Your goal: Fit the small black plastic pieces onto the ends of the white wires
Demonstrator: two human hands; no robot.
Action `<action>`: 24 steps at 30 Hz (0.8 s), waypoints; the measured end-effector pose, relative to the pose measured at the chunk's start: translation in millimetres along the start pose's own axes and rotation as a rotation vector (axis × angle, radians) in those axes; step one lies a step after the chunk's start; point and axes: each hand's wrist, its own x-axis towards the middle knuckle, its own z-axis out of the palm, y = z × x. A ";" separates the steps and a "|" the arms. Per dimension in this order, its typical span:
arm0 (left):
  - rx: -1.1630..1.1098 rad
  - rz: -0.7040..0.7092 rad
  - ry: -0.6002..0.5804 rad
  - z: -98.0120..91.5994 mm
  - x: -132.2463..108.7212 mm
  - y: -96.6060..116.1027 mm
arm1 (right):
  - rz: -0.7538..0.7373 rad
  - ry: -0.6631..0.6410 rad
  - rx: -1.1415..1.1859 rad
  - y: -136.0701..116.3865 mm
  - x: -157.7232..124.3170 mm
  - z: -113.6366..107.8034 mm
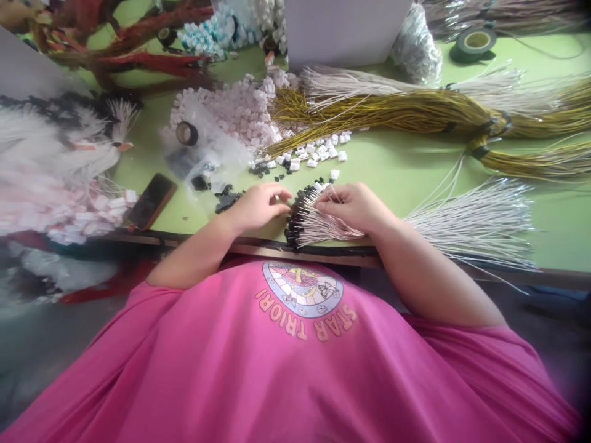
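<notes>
My left hand [258, 206] rests near the table's front edge, fingers curled in a pinch against the black-tipped ends of a bundle of thin white wires [318, 224]. My right hand [355, 206] lies over the same bundle, fingers closed on one or more of the wires. The black connector ends [292, 231] fan out between both hands. Small loose black connectors [228, 198] lie just left of my left hand. What the left fingertips hold is too small to make out.
A larger spread of white wires [475, 224] lies to the right. Yellow wire bundles [415, 111] cross the back. A heap of white connectors [235, 111], a tape roll [187, 133], a phone [151, 200], a second tape roll [476, 42] and a white box [341, 27] stand on the green table [406, 166].
</notes>
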 end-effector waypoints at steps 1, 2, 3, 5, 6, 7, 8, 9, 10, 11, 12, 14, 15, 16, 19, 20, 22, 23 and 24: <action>0.088 -0.012 0.051 -4.1 6.3 -5.3 | 0.021 -0.006 0.022 0.5 -0.1 -2.7; 0.181 -0.020 0.110 -6.7 13.4 -11.1 | 0.037 -0.030 0.050 1.3 -0.1 -4.9; 0.271 -0.025 0.155 -7.8 20.7 -17.1 | 0.046 -0.064 0.079 2.4 0.0 -6.3; 0.379 -0.027 0.172 -6.5 33.8 -28.0 | 0.047 -0.122 0.141 5.0 0.7 -7.2; 0.406 -0.025 0.162 -5.0 38.7 -32.2 | 0.046 -0.140 0.170 6.2 1.2 -7.0; 0.417 -0.020 0.147 -3.5 42.2 -35.4 | 0.048 -0.150 0.192 7.1 1.6 -6.4; 0.421 -0.015 0.138 -2.5 44.2 -37.3 | 0.052 -0.154 0.208 7.5 2.0 -5.7; 0.419 -0.012 0.136 -2.3 44.7 -37.9 | 0.057 -0.151 0.217 7.4 2.2 -5.0; 0.413 -0.011 0.143 -2.8 43.8 -37.0 | 0.060 -0.147 0.220 6.7 2.3 -4.3; 0.399 -0.015 0.161 -4.0 41.5 -34.5 | 0.061 -0.141 0.217 5.6 2.1 -3.8; 0.373 -0.019 0.183 -5.5 38.0 -30.4 | 0.061 -0.132 0.212 4.1 1.8 -3.3; 0.253 -0.023 0.215 -7.8 27.7 -18.3 | 0.064 -0.119 0.195 0.4 0.8 -2.5; 0.160 -0.017 0.212 -7.8 21.5 -10.9 | 0.066 -0.112 0.184 -1.4 0.2 -2.2; 0.044 -0.007 0.186 -6.5 15.1 -3.3 | 0.067 -0.107 0.174 -2.9 -0.3 -1.8; -0.268 0.026 0.083 4.7 -1.1 14.6 | 0.054 -0.096 0.148 -5.1 -1.5 -0.3; -0.341 0.028 0.062 10.0 -4.4 17.6 | 0.048 -0.095 0.139 -5.1 -1.7 0.3; -0.443 0.015 0.056 20.4 -7.4 18.8 | 0.043 -0.102 0.120 -4.4 -1.9 2.0; -0.473 0.003 0.062 24.8 -7.6 17.9 | 0.044 -0.101 0.112 -3.9 -1.9 2.9; -0.491 -0.010 0.069 28.2 -7.2 16.4 | 0.041 -0.095 0.105 -3.5 -2.0 4.0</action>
